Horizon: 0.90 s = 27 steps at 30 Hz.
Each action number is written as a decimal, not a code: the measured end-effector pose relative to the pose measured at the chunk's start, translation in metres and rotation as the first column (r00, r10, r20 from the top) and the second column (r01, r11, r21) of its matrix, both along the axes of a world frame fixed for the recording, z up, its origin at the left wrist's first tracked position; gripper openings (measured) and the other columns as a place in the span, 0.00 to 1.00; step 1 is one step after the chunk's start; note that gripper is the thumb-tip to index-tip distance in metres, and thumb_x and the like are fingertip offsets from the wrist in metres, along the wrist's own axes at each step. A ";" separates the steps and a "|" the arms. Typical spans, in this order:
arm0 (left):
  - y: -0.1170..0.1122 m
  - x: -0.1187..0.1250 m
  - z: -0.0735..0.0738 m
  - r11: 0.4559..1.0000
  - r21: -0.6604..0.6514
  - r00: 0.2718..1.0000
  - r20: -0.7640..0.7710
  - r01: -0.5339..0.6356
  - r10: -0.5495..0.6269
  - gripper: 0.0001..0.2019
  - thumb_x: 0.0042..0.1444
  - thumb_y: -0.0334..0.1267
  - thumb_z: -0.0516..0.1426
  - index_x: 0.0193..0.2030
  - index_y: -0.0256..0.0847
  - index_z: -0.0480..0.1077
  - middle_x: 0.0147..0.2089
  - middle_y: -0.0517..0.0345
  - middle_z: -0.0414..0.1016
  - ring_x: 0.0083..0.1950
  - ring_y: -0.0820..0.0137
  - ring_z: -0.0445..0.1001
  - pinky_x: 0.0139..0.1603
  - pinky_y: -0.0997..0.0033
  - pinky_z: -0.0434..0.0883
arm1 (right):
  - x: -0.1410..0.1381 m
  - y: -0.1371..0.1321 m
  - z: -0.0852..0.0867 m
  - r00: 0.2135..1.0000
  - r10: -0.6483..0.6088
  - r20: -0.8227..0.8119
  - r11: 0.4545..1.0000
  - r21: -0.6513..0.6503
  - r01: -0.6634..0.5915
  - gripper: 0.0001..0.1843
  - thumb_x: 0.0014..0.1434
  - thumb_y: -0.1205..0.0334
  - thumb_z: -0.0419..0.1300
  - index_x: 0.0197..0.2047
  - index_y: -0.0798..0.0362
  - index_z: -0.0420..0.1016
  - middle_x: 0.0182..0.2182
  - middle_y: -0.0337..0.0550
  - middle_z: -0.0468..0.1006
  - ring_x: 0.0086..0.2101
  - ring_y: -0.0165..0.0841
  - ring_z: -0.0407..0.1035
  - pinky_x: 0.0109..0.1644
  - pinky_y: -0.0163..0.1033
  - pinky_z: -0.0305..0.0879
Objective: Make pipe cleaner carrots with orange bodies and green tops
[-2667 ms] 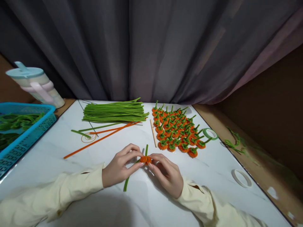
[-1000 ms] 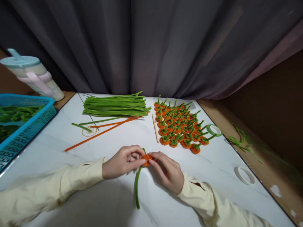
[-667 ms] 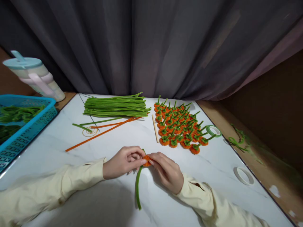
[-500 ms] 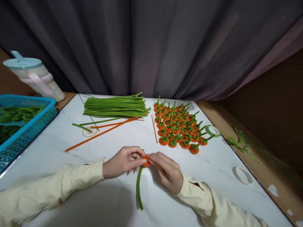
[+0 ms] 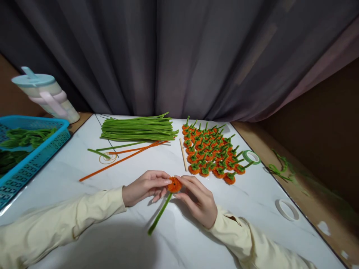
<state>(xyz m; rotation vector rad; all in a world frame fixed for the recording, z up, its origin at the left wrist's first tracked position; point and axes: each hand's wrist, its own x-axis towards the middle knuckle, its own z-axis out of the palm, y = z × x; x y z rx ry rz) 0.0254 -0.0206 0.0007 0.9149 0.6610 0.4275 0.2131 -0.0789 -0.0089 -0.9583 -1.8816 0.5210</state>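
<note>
Between my two hands is a small orange pipe-cleaner disc (image 5: 175, 184) with a long green pipe-cleaner stem (image 5: 159, 215) trailing toward me and to the left. My left hand (image 5: 146, 185) pinches the disc from the left with its fingers closed. From the right, my right hand (image 5: 196, 200) grips the same disc with thumb and fingers. Both hands rest low over the white table (image 5: 112, 224). Beyond them lies a cluster of finished orange discs with green stems (image 5: 213, 153).
A bundle of green pipe cleaners (image 5: 137, 129) lies at the back, orange ones (image 5: 123, 158) in front, a wooden stick (image 5: 183, 159) beside them. Green tape roll (image 5: 251, 157) and white tape ring (image 5: 286, 210) sit right. Blue basket (image 5: 33, 158) and a lidded jug (image 5: 46, 95) stand left.
The disc has turned face-up between my fingers, and the green stem has swung from pointing straight toward me to slanting down-left. Both hands stayed in place.
</note>
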 end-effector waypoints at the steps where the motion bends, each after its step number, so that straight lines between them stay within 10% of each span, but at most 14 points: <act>1: 0.000 0.000 0.000 1.000 -0.009 1.000 0.007 0.007 -0.007 0.11 0.52 0.40 0.58 0.36 0.31 0.68 0.21 0.60 0.68 0.18 0.80 0.62 0.16 0.82 0.60 | 0.000 0.000 0.000 1.000 0.002 -0.001 1.000 0.004 -0.002 0.21 0.57 0.69 0.57 0.55 0.51 0.64 0.41 0.49 0.71 0.41 0.33 0.68 0.44 0.37 0.68; 19: -0.004 0.003 0.002 0.996 0.078 0.999 -0.029 0.035 -0.033 0.12 0.49 0.41 0.60 0.33 0.32 0.69 0.18 0.62 0.67 0.17 0.80 0.62 0.18 0.81 0.61 | -0.001 0.002 0.003 0.995 0.079 -0.066 0.996 -0.043 -0.082 0.13 0.59 0.67 0.55 0.48 0.53 0.69 0.35 0.47 0.73 0.35 0.32 0.69 0.37 0.37 0.69; 27: 0.000 0.002 0.001 0.999 0.041 1.000 0.007 -0.012 0.012 0.10 0.51 0.39 0.59 0.34 0.33 0.68 0.21 0.60 0.68 0.20 0.79 0.65 0.20 0.81 0.63 | 0.001 0.001 0.001 0.998 -0.058 0.033 0.988 0.148 0.053 0.17 0.57 0.70 0.56 0.50 0.50 0.65 0.43 0.50 0.69 0.42 0.36 0.66 0.40 0.40 0.68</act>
